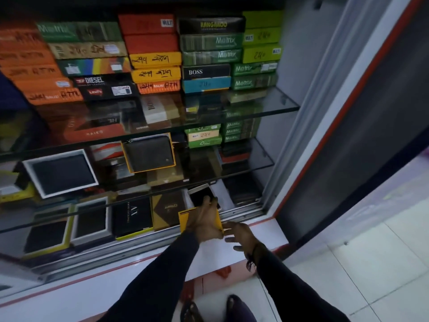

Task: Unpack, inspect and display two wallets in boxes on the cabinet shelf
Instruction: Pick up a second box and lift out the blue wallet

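**Wallet box reaches the bottom shelf**

At the front right of the bottom shelf [241, 213], the left hand [205, 219] closes around a yellow box [183, 219], fingertips touching a white-rimmed box [200, 190] holding a dark wallet. The right hand [240, 237] hovers beside, fingers spread, empty. The card box looks light and crushable, best gripped by its edges.

A yellow wallet box [183, 220] is seen at the bottom shelf's front edge; a white-rimmed open box [201, 191] with a dark wallet lies tilted behind.
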